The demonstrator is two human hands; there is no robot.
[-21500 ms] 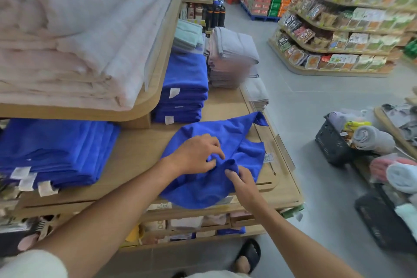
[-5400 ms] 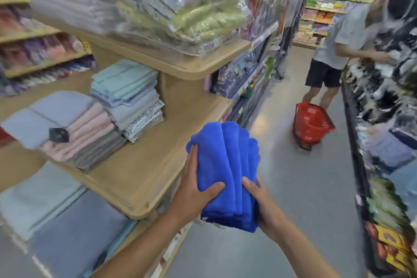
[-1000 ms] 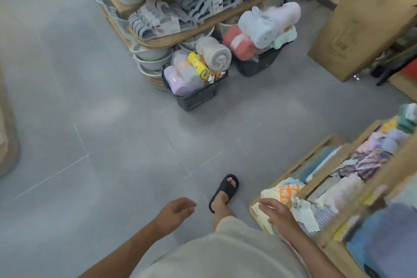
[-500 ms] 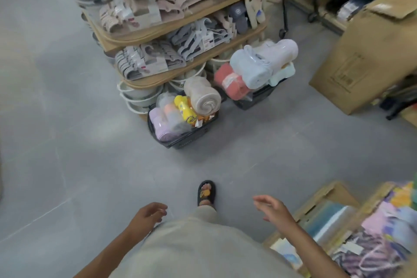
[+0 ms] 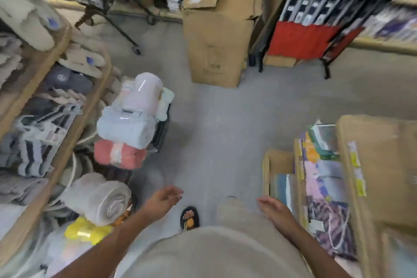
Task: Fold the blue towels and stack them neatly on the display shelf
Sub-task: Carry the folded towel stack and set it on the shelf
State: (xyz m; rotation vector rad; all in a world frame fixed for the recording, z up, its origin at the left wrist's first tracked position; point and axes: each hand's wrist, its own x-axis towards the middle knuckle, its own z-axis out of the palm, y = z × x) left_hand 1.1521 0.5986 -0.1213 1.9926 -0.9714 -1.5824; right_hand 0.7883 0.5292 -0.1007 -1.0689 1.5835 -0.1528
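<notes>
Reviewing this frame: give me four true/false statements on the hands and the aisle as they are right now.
1. The left hand and right hand hold nothing. True.
2. A cardboard box stands on the floor ahead. True.
3. A blue towel lies on that floor. False: no blue towel is in view.
4. The coral rolled blanket lies on the person's right. False: it lies on the left.

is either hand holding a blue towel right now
No, the left hand and the right hand both hang empty above the grey floor.
</notes>
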